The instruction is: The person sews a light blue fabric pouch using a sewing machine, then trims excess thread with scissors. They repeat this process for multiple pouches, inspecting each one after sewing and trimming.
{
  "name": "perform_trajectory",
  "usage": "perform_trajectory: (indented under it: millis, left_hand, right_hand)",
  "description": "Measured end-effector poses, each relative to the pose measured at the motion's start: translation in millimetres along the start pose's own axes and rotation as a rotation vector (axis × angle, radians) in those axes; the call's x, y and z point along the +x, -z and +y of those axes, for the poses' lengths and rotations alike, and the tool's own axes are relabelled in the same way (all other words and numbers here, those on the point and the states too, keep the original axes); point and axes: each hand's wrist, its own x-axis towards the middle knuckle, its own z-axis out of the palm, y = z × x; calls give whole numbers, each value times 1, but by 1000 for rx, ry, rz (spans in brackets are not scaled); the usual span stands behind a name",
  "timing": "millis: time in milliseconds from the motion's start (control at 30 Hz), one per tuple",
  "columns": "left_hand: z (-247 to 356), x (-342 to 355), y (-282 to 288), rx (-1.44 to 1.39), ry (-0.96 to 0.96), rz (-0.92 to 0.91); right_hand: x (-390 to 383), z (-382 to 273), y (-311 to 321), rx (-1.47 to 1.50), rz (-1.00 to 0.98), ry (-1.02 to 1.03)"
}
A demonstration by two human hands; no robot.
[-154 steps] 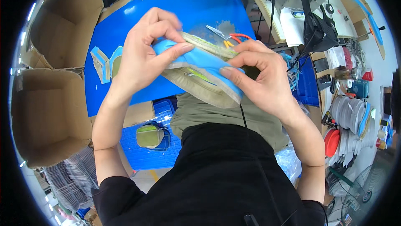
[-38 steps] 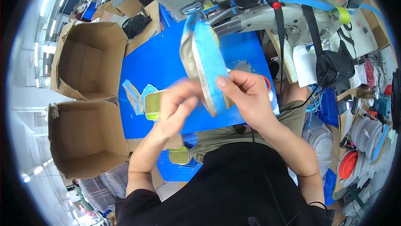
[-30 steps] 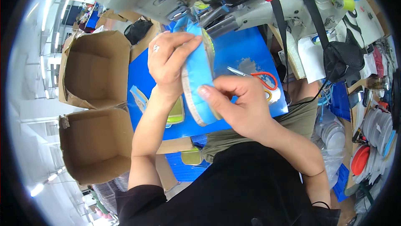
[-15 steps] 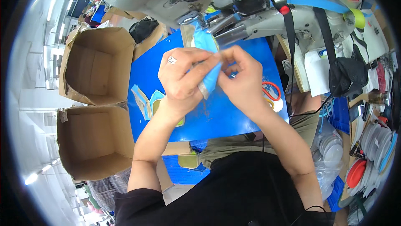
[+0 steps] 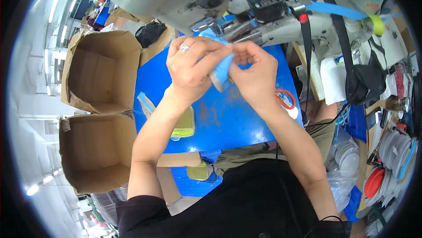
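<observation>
Both my hands meet over a blue table, just in front of the sewing machine (image 5: 246, 22). My left hand (image 5: 191, 64), with a ring on one finger, is closed on a light-blue fabric piece (image 5: 223, 68) with a greyish-beige edge. The fingertips of my right hand (image 5: 255, 68) pinch the same piece from the right, close to the left fingers. Part of the fabric shows above the hands, close by the machine's metal parts. Under my left forearm lies a yellow-green and blue stitched piece (image 5: 184, 123). Another blue piece with a beige edge (image 5: 146, 102) lies left of that forearm.
Two open cardboard boxes, one far (image 5: 99, 71) and one near (image 5: 99, 154), stand left of the blue table (image 5: 220, 128). Red-handled scissors (image 5: 288, 99) lie at its right. Black straps (image 5: 306, 53) hang beside the machine. Rolls of tape-like material (image 5: 391, 150) are stacked far right.
My hands have shifted slightly away from me with the fabric, which tilts differently. My left forearm has moved left, uncovering more of the yellow-green piece and covering part of the blue one.
</observation>
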Motion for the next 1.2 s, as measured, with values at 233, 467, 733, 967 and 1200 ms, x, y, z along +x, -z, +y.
perform_trajectory:
  millis: [233, 467, 733, 967, 1200]
  left_hand:
    - [-1, -18, 2, -273, 259, 124]
    - [1, -14, 5, -136, -28, 51]
    - [2, -14, 1, -52, -68, 5]
    - [-8, -4, 4, -21, -84, 8]
    - [-1, -14, 3, -25, -74, 57]
  right_hand:
    - [-5, 13, -6, -98, 69, 226]
    - [-14, 22, -8, -181, 79, 277]
    - [-14, 31, -6, 31, 47, 76]
    - [3, -2, 8, 49, -92, -184]
    - [-5, 6, 6, 128, -86, -120]
